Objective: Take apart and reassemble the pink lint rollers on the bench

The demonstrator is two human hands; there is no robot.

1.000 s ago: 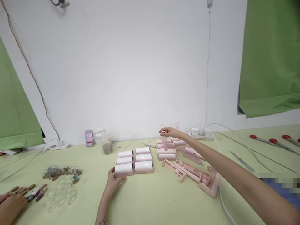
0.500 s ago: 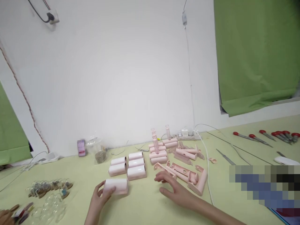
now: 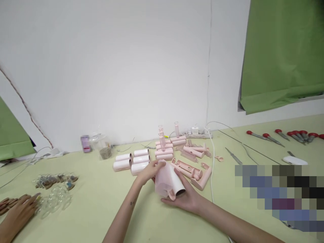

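Note:
Both hands grip a glossy white and pink casing [image 3: 178,185], tilted, with a dark open round end facing down and right. A pink tab juts out beside that opening. My left hand [image 3: 150,171] is closed on its upper left side, thumb and fingers at the top edge. My right hand [image 3: 186,197] wraps the casing from the right and below. Behind my left hand stand white tubes [image 3: 123,164] lying in two short columns. Just beyond my right hand lie loose pink plastic frames [image 3: 202,180], some with round holes.
Pink cylinders [image 3: 164,157] lie stacked behind, with small upright pink bottles [image 3: 162,141] on them. A white cable [image 3: 212,168] runs along the right. Red-handled tools [image 3: 268,136] lie far right. At left, another person's hand [image 3: 21,212] is near clear glass pieces [image 3: 54,200].
My left hand has lifted the white casing off the table and moved right. My right hand has left the pink parts and closed on the casing too. The view has shifted slightly.

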